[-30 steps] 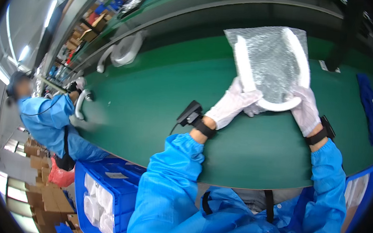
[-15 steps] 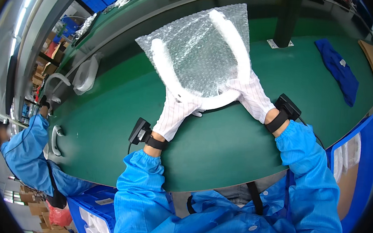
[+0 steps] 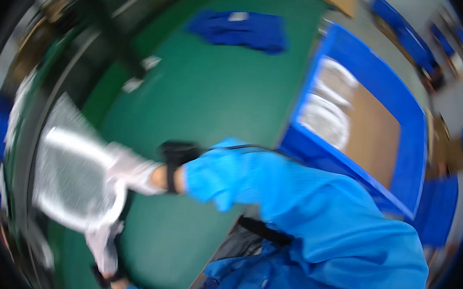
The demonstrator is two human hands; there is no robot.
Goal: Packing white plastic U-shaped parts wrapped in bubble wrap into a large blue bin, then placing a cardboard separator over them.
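The view has swung sharply to the right and gone blurred. The bubble-wrap bag (image 3: pixel 71 178) with the white curved part inside, earlier held up in the middle of the picture, now sits at the far left edge, low over the green table (image 3: pixel 213 99). The right hand (image 3: pixel 131 172) and left hand (image 3: pixel 105 243) have shifted there with it. A blue crate (image 3: pixel 408 104) has come into view on the right, and the blue cloth (image 3: pixel 240 30) now lies top centre.

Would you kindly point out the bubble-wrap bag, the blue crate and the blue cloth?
bubble-wrap bag (image 3: pixel 68 180), head view, its middle.
blue crate (image 3: pixel 394 86), head view, its upper rim.
blue cloth (image 3: pixel 240 31), head view, its centre.
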